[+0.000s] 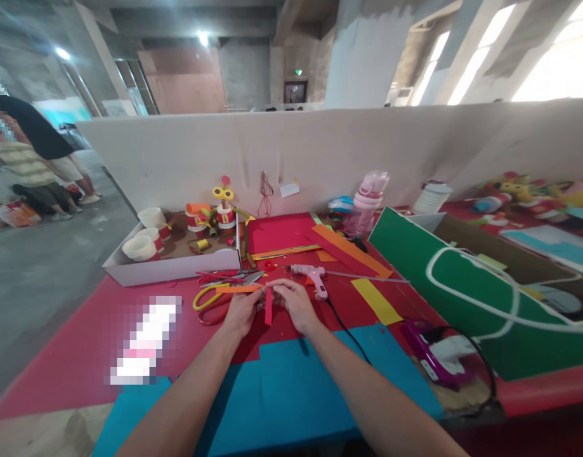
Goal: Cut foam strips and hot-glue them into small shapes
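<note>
A narrow red paper strip (269,307) hangs down between my two hands over the table. My left hand (243,311) is closed at the strip's upper end, and an orange strip (236,289) sticks out leftward from its fingertips. My right hand (294,306) pinches the red strip from the other side, fingertips close to those of the left. Scissors with yellow and red handles (206,298) lie just left of my left hand. Beyond my right hand rests a pink glue gun (316,277), its black cable running toward the front.
A white-rimmed box (177,270) with cups and a small figure stands back left. Orange strips (351,249), a yellow paper piece (377,301), a purple power socket (431,355) and a green panel (462,304) are right. Blue sheets (305,393) lie in front; a pink bottle (366,200) stands behind.
</note>
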Demonstrator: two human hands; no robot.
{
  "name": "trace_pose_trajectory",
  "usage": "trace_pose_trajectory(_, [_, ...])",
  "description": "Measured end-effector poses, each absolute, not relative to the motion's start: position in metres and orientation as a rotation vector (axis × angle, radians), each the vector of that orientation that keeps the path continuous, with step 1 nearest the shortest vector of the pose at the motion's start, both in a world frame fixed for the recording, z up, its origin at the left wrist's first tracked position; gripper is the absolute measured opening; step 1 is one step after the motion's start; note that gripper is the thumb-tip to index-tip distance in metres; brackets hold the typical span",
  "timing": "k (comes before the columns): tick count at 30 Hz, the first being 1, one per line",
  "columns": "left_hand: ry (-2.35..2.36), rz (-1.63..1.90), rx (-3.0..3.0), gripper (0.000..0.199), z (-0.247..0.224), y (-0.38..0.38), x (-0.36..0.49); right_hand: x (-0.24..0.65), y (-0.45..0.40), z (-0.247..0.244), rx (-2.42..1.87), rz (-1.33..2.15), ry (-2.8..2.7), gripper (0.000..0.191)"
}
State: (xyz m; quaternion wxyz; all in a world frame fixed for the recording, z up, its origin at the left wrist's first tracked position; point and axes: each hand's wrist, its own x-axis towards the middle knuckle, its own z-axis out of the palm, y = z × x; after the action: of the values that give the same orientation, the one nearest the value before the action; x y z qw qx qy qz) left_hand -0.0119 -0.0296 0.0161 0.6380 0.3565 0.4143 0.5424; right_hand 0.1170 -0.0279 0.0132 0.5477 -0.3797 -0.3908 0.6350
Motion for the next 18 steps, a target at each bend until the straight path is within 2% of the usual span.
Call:
trace_pose_trajectory(11, [0.943,1.210,0.874,0.031,0.0180,-0.0287,-0.0149,0.1217,-0.0249,0.0115,-0.927,1.549,-0.980,0.030])
trace_pose_trajectory(18, [0.887,1.165,0.941,0.032,0.0173,-0.0282,-0.0173,0.1229,-0.0201,0.0105,-0.840,1.582,-0.664,0.029])
